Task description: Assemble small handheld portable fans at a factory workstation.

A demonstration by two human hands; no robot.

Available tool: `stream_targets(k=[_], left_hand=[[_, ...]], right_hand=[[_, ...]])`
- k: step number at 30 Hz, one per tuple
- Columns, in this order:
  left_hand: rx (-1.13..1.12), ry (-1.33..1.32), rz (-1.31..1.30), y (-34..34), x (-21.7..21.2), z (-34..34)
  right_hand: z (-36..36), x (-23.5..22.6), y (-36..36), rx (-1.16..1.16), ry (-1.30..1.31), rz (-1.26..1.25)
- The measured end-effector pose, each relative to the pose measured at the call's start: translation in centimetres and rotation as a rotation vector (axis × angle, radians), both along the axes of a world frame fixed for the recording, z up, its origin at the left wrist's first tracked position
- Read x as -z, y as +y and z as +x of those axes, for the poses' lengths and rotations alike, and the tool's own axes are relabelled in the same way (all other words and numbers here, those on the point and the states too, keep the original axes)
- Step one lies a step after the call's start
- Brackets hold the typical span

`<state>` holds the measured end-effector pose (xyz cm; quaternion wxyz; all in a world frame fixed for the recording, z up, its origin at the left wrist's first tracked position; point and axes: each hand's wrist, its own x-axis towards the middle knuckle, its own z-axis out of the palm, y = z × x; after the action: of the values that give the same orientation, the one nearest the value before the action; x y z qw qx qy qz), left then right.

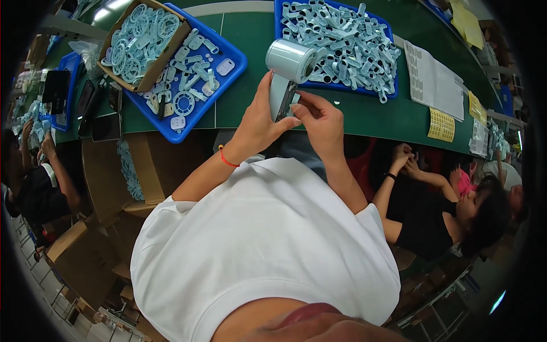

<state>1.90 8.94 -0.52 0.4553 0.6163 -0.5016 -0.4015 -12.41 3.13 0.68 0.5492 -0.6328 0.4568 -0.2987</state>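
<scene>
My left hand (259, 122) grips a pale blue hair-dryer-shaped housing (288, 68) by its handle, barrel end pointing up over the green table (245, 40). My right hand (320, 117) pinches the lower part of the same handle from the right, fingertips on its dark inner face. A red band circles my left wrist. Both hands hover just above the table's near edge, between the two blue trays.
A blue tray (231, 62) of small pale parts sits left, with a cardboard box (142, 40) of rings on it. Another blue tray (342, 40) of handle shells lies behind. Paper sheets (436, 82) and yellow labels lie right. Seated persons work at left and right; cardboard boxes stand below.
</scene>
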Motion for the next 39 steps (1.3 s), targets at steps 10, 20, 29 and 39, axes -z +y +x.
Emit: stream_targets(k=[10,20,29,39], left_hand=[[0.051,-0.172,-0.038,0.0,-0.3,0.4],[-0.004,-0.276,-0.064,-0.2,0.2,-0.4],[-0.061,-0.361,-0.167,-0.1,0.9,-0.8],[-0.032,-0.317,-0.031,-0.2,0.8,-0.6]], right_hand=[[0.4,-0.8,-0.4,0.059,-0.008,0.037],[0.4,-0.5,-0.5,0.117,-0.01,0.017],[0.5,-1.3,-1.1,0.07,0.006,0.092],[0.4,-1.2,-1.7,0.052,-0.003,0.194]])
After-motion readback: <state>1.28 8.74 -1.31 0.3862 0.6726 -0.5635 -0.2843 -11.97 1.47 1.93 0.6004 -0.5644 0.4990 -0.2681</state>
